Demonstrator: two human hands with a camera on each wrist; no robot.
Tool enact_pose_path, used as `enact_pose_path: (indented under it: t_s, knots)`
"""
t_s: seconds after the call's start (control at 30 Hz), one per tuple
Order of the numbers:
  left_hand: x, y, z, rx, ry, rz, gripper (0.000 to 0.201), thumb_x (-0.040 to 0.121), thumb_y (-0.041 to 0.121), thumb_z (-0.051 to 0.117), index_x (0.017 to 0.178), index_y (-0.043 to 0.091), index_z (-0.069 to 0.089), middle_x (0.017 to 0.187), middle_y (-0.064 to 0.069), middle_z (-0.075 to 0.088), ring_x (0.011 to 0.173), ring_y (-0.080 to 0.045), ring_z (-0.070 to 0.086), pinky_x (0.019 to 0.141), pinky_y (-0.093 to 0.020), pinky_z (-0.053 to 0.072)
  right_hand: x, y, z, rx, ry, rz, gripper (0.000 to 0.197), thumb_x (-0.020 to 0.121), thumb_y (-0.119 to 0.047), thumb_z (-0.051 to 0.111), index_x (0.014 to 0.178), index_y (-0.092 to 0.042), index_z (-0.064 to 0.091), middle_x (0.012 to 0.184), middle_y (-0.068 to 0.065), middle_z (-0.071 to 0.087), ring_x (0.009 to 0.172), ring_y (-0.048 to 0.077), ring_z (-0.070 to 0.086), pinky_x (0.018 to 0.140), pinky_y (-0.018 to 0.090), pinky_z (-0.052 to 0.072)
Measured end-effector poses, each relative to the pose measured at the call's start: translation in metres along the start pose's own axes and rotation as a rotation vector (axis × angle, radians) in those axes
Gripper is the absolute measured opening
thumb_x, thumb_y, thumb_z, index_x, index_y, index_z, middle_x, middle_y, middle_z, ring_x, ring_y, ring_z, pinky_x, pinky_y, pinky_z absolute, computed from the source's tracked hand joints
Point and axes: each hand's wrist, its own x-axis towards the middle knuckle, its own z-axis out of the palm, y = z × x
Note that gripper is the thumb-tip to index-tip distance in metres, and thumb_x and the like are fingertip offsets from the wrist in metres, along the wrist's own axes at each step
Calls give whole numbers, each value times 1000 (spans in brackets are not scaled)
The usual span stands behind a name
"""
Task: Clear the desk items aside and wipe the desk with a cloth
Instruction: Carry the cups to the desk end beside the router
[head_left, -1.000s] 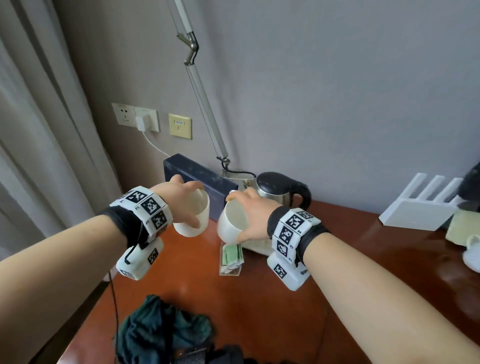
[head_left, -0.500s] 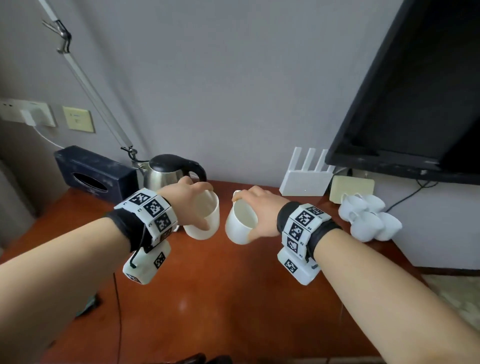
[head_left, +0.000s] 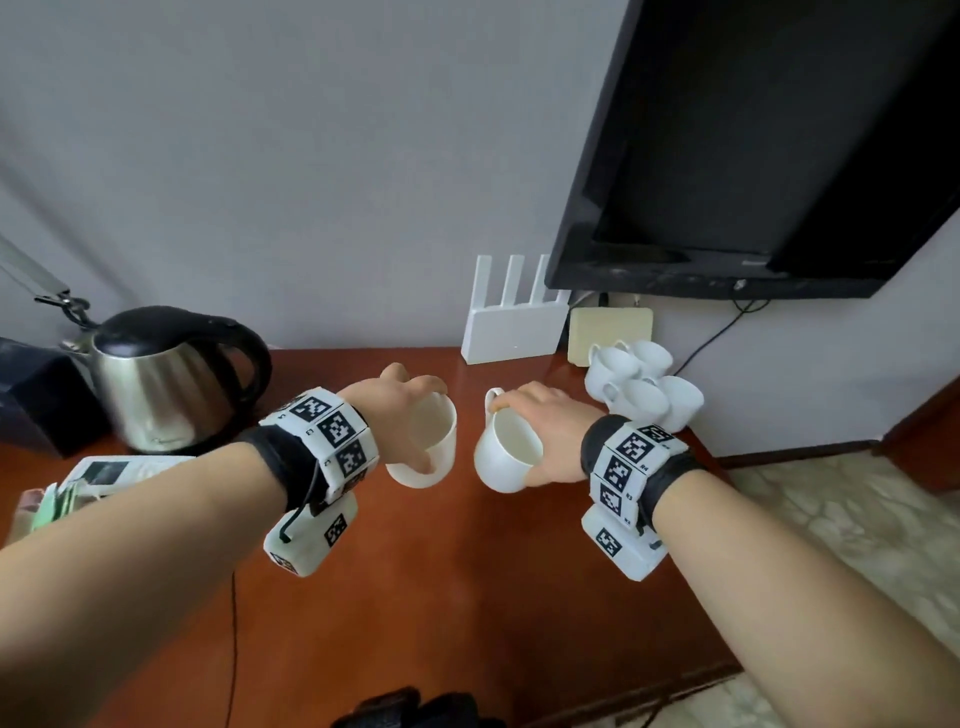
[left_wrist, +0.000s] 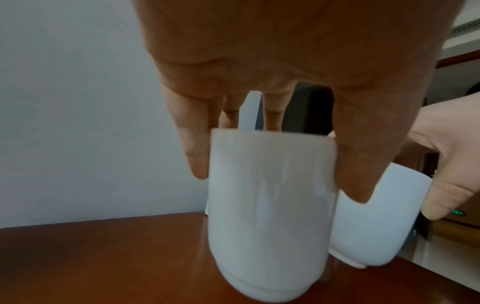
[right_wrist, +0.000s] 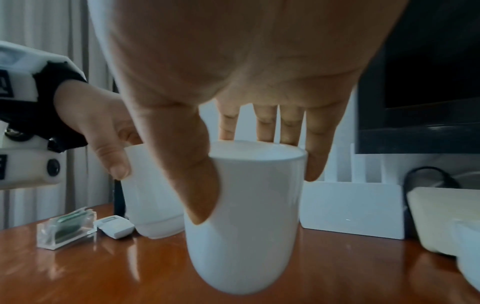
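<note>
Mugs hung above the desk (head_left: 415, 613) at centre frame, the left mug (head_left: 428, 441) pinched by its rim in the left hand (head_left: 400, 410), the right mug (head_left: 506, 452) likewise in the right hand (head_left: 550, 421). Such fingertip holds could slip, or the mugs knock together. Beyond, at right, clustered cups (head_left: 644, 384) crowded the likely landing spot.

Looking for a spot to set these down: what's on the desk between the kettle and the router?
Only bare desk shows between kettle and router, head view.
</note>
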Motion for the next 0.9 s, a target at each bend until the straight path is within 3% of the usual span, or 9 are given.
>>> enact_pose_path:
  t_s: [0.13,0.33,0.4,0.63,0.8,0.9]
  knots:
    - [33,34,5,-5,-44,48,83,72,43,74,138,38,25,135,1,29,106,-26,54,87,-36,51,-1,51,7,-7,5,26,79,72,-21,73,136,-34,29,139,-4,29,125,22,34,102,43,38]
    - [72,106,24,-7,-91,45,83,74,42,72,139,41,20,133,1,29,105,-26,54,85,-36,53,-7,142,23,-21,-50,31,79,72,-18,72,136,-35,28,139,-6,28,125,19,34,103,37,38]
    - [83,134,34,-35,-91,25,83,74,42,72,138,41,20,131,1,30,101,-25,55,81,-34,53,-11,175,27,-33,-87,26,80,72,-19,72,137,-34,27,139,-6,27,127,20,33,104,38,38]
    - [121,235,73,-65,-106,-53,86,74,46,71,141,39,18,133,-1,30,108,-26,53,88,-38,53,-24,283,40,-78,-178,1,80,74,-14,69,137,-35,25,140,-6,24,130,19,28,96,38,44]
    - [142,288,95,-100,-145,-129,87,74,47,69,142,35,16,133,-3,29,116,-27,48,92,-39,50,-27,332,52,-67,-201,-11,80,74,-13,67,139,-34,25,140,-5,24,130,18,25,89,30,41]
    - [154,309,108,-112,-129,-153,87,75,45,68,142,32,14,132,-4,28,118,-26,43,90,-36,48,-22,352,57,-65,-174,-22,80,74,-8,64,139,-33,26,140,-3,25,129,19,26,91,33,45]
